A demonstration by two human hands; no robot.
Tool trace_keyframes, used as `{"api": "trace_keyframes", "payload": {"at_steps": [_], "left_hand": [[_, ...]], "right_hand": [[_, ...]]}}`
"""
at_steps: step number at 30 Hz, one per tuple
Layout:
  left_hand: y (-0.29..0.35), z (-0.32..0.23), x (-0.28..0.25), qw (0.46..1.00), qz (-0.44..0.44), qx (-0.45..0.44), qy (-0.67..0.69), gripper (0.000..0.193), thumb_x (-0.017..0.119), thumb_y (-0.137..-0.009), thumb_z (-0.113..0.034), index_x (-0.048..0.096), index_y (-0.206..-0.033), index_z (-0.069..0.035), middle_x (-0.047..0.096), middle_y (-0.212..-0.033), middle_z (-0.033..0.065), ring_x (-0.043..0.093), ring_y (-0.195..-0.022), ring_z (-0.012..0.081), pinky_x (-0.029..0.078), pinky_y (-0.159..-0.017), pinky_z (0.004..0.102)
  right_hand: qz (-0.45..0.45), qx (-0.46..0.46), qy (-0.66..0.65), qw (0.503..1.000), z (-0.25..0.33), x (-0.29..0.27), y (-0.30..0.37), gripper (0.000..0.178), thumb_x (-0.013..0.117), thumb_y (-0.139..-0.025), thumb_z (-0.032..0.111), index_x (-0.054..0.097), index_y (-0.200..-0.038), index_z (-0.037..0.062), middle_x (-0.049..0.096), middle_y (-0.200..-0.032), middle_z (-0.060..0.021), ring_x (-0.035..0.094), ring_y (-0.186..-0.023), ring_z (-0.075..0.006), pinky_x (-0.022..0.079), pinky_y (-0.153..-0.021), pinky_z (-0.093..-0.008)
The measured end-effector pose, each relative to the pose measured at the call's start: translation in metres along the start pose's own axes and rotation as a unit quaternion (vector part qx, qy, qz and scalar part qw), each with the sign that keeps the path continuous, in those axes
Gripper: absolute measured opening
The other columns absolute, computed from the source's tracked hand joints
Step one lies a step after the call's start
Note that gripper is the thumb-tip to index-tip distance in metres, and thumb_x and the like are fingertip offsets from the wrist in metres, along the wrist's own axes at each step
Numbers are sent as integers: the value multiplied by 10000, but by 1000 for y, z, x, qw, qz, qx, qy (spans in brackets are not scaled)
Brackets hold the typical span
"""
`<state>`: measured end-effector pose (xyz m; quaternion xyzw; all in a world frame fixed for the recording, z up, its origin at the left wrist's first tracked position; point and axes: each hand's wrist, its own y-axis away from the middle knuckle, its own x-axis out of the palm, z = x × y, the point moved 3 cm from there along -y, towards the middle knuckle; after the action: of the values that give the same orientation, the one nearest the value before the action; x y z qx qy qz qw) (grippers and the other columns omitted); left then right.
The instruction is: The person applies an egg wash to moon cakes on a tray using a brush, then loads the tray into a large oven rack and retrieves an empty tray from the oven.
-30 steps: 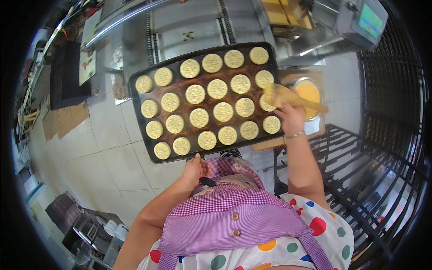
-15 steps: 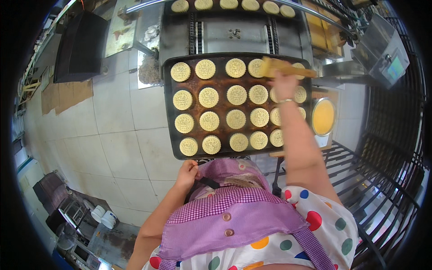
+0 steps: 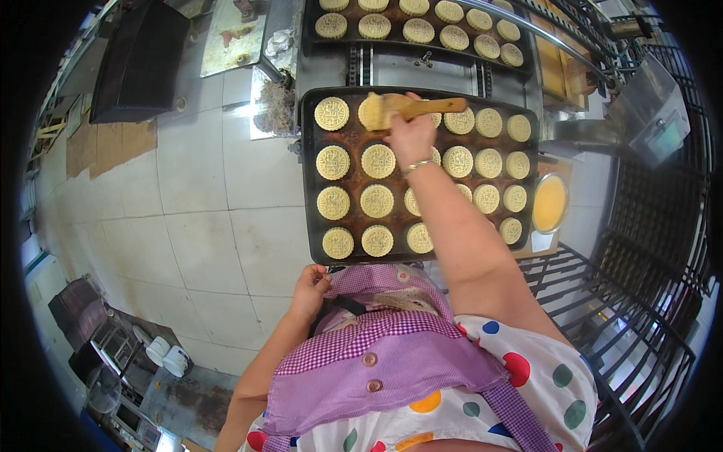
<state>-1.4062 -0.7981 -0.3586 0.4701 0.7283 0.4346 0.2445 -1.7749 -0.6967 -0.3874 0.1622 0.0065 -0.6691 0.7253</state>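
Note:
My right hand (image 3: 412, 142) grips the wooden handle of a wide, flat pastry brush (image 3: 384, 111). Its bristles rest over a mooncake in the far row, second from the left, covering part of it. Rows of round, pale yellow mooncakes (image 3: 378, 161) with stamped tops and scalloped edges fill a dark baking tray (image 3: 355, 220). My hand and forearm hide some of them. My left hand (image 3: 312, 286) is loosely closed just below the tray's near left corner, with nothing visible in its fingers.
To the tray's right stands a round bowl of yellow liquid (image 3: 550, 202). Beyond the tray, a second tray of mooncakes (image 3: 418, 30) sits past a metal machine bed with chains (image 3: 422, 69). A black rack (image 3: 602, 301) stands at the right; tiled floor (image 3: 196, 177) spreads left.
My right hand has swept the brush leftward along the far row. The tray sits further right in view and more of the second tray shows. My left hand stays near the corner.

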Motion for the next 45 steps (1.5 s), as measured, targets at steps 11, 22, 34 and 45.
{"api": "trace_keyframes", "payload": {"at_steps": [11,22,34,45], "left_hand": [[4,-5,-26,1000,-2,-14,2,195,540,-852,-39,462,-1029,-14,516,-840,56,512,-714,130,431,-638,244],[-18,-13,-12,998,42,15,-47,200,536,-857,-23,461,-1042,-9,515,-852,58,522,-719,128,444,-644,253],[5,-19,35,996,36,-15,-77,206,534,-857,-17,453,-1046,-11,520,-872,66,531,-729,135,448,-667,250],[11,27,96,992,44,-14,-115,235,543,-852,-13,437,-1060,9,527,-861,71,551,-709,146,463,-623,259]], "right_hand": [[-130,44,63,989,22,-155,-15,290,543,-842,17,504,-1124,-37,644,-965,-125,631,-776,-214,522,-692,-324],[-70,20,120,990,-1,-112,67,392,602,-817,79,512,-1195,32,630,-1050,-147,622,-927,-249,488,-809,-330],[12,20,132,991,-7,-144,70,392,590,-802,112,545,-1187,56,638,-992,-196,616,-970,-308,471,-839,-355],[-154,140,274,939,-41,-355,-11,385,610,-784,124,544,-1151,31,649,-957,-193,630,-928,-310,491,-791,-363]]}}
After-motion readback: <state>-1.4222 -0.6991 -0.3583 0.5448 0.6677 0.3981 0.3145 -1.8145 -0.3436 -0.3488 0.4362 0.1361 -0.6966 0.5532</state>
